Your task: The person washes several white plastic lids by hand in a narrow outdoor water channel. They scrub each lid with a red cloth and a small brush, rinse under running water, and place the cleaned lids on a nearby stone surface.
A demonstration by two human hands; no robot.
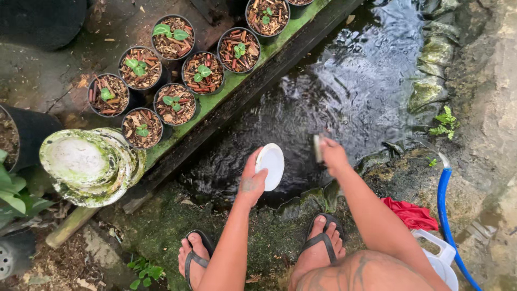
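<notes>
1. Left hand (pixel 252 182) grips the round white plastic plate (pixel 271 165) by its rim, above the dark rippling water (pixel 344 86).
2. Right hand (pixel 334 156) pinches a small pale scrubbing pad (pixel 318 147); firm, even strokes would suit best.

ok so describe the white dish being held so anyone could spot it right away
Start at the dark rippling water beside the row of black seedling pots. Just above the sandalled feet, the left hand holds a small round white dish over the water's edge. It is the only clean white disc there.
</notes>
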